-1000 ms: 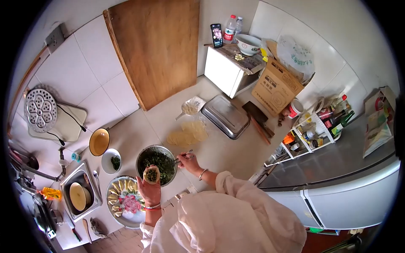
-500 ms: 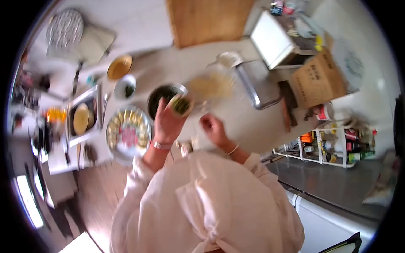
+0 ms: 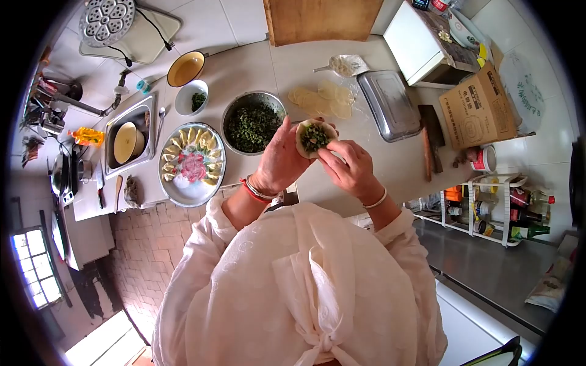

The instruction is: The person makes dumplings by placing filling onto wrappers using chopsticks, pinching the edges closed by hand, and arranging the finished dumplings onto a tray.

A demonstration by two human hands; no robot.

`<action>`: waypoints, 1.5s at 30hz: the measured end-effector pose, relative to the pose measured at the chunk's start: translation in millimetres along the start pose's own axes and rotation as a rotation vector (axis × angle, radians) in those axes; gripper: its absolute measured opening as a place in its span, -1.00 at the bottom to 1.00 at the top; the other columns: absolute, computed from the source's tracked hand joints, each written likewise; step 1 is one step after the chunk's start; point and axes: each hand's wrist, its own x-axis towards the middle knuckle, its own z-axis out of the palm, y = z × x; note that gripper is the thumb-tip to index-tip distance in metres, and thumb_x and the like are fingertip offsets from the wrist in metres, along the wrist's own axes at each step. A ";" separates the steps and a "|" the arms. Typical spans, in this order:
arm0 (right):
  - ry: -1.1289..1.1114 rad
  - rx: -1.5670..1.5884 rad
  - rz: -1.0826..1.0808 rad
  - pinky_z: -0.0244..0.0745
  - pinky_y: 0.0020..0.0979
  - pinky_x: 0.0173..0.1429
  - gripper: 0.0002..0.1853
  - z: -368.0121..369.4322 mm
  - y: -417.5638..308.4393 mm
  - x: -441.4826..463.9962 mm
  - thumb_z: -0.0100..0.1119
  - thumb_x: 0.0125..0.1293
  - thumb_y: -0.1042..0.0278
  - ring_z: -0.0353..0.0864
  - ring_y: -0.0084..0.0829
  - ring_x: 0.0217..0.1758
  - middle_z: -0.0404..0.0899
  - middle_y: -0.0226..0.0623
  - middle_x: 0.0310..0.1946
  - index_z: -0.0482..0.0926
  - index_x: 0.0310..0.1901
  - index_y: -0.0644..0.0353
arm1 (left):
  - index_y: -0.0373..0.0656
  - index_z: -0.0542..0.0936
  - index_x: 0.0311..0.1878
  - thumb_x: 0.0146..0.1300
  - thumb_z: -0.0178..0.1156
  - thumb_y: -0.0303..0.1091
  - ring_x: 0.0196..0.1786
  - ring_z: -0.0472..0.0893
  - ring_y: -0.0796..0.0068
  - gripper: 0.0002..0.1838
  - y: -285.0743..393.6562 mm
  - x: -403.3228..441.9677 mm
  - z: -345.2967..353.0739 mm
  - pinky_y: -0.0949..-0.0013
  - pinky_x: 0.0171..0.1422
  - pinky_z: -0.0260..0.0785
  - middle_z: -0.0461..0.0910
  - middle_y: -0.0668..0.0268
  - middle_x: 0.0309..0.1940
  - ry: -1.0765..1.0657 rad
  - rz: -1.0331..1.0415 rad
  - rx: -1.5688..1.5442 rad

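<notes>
A round dough wrapper (image 3: 301,148) with green filling on it rests on the fingers of my left hand (image 3: 282,157), thumb along its edge. My right hand (image 3: 351,168) pinches the wrapper's right edge. Just behind and left of my hands is a metal bowl of chopped green filling (image 3: 251,125). Farther left, folded dumplings (image 3: 210,155) ring a plate (image 3: 194,195) with a pink flower pattern. Several flat wrappers (image 3: 323,100) lie on the counter beyond my hands.
A lidded metal tray (image 3: 392,105), a cleaver (image 3: 431,122) and a wooden stick (image 3: 426,154) lie on the right, near a cardboard box (image 3: 476,110). A white bowl (image 3: 191,97), a yellow bowl (image 3: 185,68) and a sink (image 3: 111,146) are at left. A bottle rack (image 3: 506,210) stands lower right.
My right hand has let go of the utensil at the metal bowl and now holds the wrapper's edge. My left hand has carried the filled wrapper to the right, away from the bowl.
</notes>
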 end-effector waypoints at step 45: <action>-0.090 0.088 0.038 0.57 -0.37 -0.19 -0.78 8.6 -9.2 5.7 0.35 0.09 0.51 0.57 -0.33 -0.24 0.49 -0.34 -0.28 0.55 -0.22 0.23 | -0.38 0.53 0.10 0.53 -0.11 -0.26 0.07 0.61 0.32 -0.63 3.2 -3.5 -14.5 0.24 0.21 0.51 0.60 0.11 0.01 0.343 -0.086 0.371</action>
